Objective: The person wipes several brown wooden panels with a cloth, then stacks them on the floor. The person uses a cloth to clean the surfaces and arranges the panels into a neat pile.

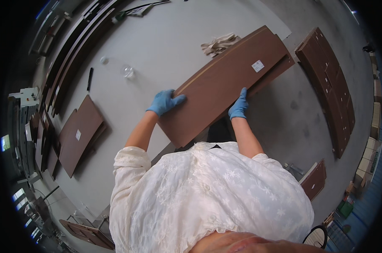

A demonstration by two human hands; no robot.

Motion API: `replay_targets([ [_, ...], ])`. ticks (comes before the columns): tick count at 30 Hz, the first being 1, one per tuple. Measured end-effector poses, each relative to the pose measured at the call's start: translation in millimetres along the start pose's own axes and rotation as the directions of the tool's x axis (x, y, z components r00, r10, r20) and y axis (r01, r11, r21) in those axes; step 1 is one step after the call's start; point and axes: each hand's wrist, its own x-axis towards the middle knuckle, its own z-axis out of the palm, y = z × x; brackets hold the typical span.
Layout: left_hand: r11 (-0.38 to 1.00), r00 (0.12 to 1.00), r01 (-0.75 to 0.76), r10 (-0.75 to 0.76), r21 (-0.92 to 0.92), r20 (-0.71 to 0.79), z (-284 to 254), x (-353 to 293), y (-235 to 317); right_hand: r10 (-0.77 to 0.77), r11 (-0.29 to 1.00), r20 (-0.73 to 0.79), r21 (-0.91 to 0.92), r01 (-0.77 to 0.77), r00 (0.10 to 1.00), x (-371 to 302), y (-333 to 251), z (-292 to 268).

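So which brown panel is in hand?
The long central panel: left hand and right hand grip opposite edges. Panels at left and panels at far right are untouched.

A grey workshop floor (300,141) around a broad pale table (161,50)
Dark smudges (293,105) spot the floor on the right; farther out, tan boxes (366,158) line the side next to a blue strip (374,181), floor or wall being hard to tell; a green container (346,208) sits nearby; at the left stands a grey machine (28,105); bright window-like patches (19,195) show at lower left.
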Motion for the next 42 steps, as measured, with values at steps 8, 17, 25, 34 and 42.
replay_targets([
  [8, 0.909, 0.879, 0.198, 0.001, 0.366, -0.477, -29, 3, -5, 0.053, 0.940, 0.118, -0.342, -0.009, 0.992, -21, 39, 4],
  [17, 0.938, 0.915, -0.143, 0.247, 0.315, -0.320, -9, 128, -55, 0.362, -0.345, 0.591, -0.633, 0.693, 0.721, 8, 149, -30],
  [25, 0.864, 0.956, -0.122, 0.235, 0.488, -0.176, -23, 188, -91, 0.118, -0.743, 0.963, -0.075, 0.665, 0.240, 5, 152, -20],
  [34, 0.749, 0.623, 0.496, 0.046, 0.440, -0.781, -190, 217, -211, 0.285, 0.429, 0.305, -0.888, 0.163, 0.909, -9, 84, 65],
  [42, 0.836, 0.718, 0.381, 0.002, 0.395, -0.696, -213, 176, -235, 0.602, 0.329, 0.249, -0.943, 0.049, 0.759, -10, 59, 49],
])
